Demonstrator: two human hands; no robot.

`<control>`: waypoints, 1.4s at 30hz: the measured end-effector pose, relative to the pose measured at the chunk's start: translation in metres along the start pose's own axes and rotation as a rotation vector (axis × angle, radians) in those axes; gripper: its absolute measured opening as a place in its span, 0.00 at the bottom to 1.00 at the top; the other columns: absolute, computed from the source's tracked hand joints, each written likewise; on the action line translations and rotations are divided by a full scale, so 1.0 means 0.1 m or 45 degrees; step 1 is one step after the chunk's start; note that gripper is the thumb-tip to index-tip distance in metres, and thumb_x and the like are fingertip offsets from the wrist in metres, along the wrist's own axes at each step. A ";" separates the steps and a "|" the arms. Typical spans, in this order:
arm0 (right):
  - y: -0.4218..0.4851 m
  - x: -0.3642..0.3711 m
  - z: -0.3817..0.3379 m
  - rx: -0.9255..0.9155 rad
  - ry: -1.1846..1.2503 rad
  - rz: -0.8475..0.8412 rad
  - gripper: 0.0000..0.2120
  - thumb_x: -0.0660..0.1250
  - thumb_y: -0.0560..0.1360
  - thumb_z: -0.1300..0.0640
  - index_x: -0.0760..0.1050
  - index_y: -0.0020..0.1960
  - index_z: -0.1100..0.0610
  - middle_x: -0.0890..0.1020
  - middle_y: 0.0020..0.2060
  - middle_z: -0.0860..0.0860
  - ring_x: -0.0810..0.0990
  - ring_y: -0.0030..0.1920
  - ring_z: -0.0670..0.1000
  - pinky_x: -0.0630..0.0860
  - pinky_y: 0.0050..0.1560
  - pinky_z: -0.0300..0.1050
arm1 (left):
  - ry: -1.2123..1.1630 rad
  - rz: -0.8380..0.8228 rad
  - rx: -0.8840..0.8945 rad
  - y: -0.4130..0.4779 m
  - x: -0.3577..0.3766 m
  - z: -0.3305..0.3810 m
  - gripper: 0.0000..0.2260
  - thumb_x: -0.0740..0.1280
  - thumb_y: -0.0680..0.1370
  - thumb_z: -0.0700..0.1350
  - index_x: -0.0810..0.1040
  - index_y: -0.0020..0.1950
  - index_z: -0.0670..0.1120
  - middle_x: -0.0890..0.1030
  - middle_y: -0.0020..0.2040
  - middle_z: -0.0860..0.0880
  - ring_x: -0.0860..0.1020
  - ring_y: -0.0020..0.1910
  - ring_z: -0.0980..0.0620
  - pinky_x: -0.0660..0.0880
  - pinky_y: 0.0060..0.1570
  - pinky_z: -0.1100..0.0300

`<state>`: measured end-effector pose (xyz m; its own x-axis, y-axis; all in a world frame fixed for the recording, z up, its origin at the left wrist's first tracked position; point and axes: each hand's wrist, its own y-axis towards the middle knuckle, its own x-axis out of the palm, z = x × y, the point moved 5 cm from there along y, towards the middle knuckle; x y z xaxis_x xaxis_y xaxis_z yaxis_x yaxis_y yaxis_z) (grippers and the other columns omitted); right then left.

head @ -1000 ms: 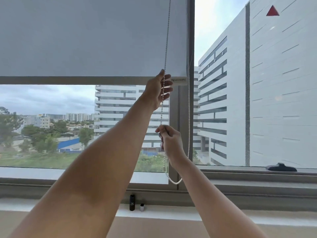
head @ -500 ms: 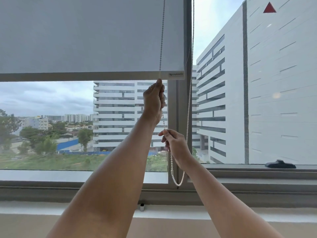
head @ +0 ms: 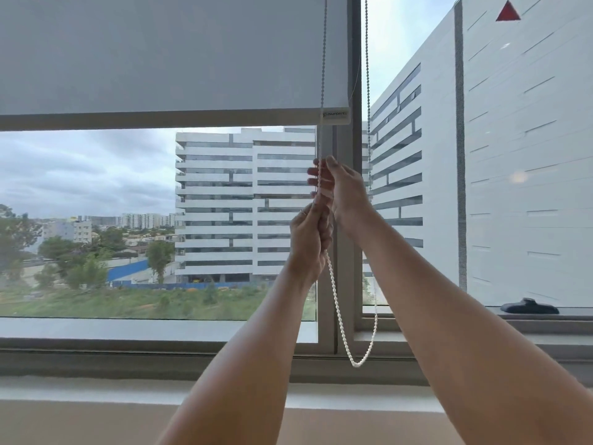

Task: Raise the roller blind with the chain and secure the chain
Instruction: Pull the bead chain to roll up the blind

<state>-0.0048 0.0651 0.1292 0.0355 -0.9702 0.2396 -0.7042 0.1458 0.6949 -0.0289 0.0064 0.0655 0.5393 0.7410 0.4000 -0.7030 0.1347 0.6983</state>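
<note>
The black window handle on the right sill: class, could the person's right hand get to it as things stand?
Probably yes. The black window handle lies unobstructed on the sill, but the right hand grips the white beaded chain and must release first.

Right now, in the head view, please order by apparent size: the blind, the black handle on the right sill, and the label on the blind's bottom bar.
1. blind, by far the largest
2. handle
3. label: only slightly smaller than the handle; distances from the camera differ.

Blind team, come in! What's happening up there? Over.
Both hands, left and right, shut on chain. Blind part raised. Nothing in the way.
</note>
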 end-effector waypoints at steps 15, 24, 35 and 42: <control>0.21 0.14 -0.15 -0.114 -0.234 0.301 0.13 0.55 0.80 0.61 0.78 0.51 0.61 0.70 0.29 0.48 0.64 0.26 0.43 0.61 0.21 0.32 | 0.002 -0.001 -0.172 -0.44 -0.36 -0.56 0.16 0.59 0.78 0.47 0.66 0.31 0.47 0.64 0.20 0.56 0.58 0.18 0.61 0.53 0.16 0.70; 0.04 0.16 0.04 -0.291 -0.303 0.284 0.11 0.57 0.79 0.62 0.78 0.47 0.63 0.68 0.28 0.47 0.66 0.22 0.39 0.60 0.20 0.26 | 0.100 -0.002 -0.242 -0.47 -0.52 -0.69 0.18 0.61 0.75 0.54 0.76 0.26 0.51 0.69 0.22 0.56 0.64 0.22 0.60 0.60 0.24 0.68; -0.22 -0.05 0.62 -0.239 -0.400 0.230 0.12 0.58 0.78 0.60 0.77 0.41 0.52 0.74 0.29 0.45 0.70 0.27 0.38 0.66 0.29 0.24 | 0.212 0.051 -0.101 0.28 -0.38 0.22 0.18 0.52 0.81 0.52 0.75 0.52 0.41 0.80 0.46 0.46 0.78 0.47 0.51 0.73 0.50 0.57; -0.35 -0.04 0.74 -0.182 -0.402 0.166 0.11 0.59 0.78 0.61 0.78 0.42 0.56 0.70 0.28 0.45 0.68 0.25 0.37 0.64 0.29 0.27 | 0.369 0.054 -0.043 0.55 0.10 0.76 0.10 0.57 0.81 0.44 0.75 0.45 0.42 0.78 0.39 0.45 0.78 0.37 0.50 0.76 0.38 0.61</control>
<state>-0.0323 0.0500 0.0535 -0.2842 -0.9503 0.1271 -0.5811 0.2762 0.7655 -0.0271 -0.0283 0.1533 0.3576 0.9029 0.2386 -0.7398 0.1179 0.6624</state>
